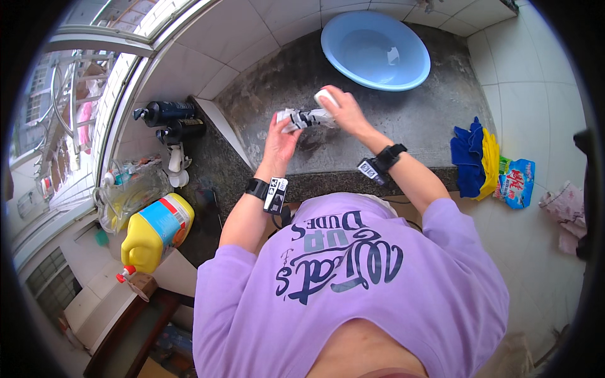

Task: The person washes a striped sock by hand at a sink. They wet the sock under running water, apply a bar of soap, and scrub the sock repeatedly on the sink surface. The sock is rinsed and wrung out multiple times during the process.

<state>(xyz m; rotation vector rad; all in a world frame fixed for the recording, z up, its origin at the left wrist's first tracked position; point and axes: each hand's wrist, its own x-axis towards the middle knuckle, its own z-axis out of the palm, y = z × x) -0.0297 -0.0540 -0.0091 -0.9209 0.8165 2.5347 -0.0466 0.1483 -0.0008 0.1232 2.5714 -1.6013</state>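
My left hand (280, 144) grips one end of a small white cloth item with black stripes (302, 119), perhaps a sock. In my right hand (349, 113) is a white bar (325, 97), which looks like soap, held between thumb and fingers. The striped cloth stretches between both hands, its right end partly hidden under my right hand. Both hands are above the grey stone floor of a wash trough (401, 127), where a dark wet patch shows. A light blue plastic basin (347, 54) rests tilted at the back, beyond my right hand.
Blue (465, 160) and yellow rubber gloves (490, 165) hang over the right front edge beside a blue detergent bag (519, 184). Left, on the dark ledge, are two dark pump bottles (172, 113) and a yellow jug (156, 231). A window (80, 94) lies beyond.
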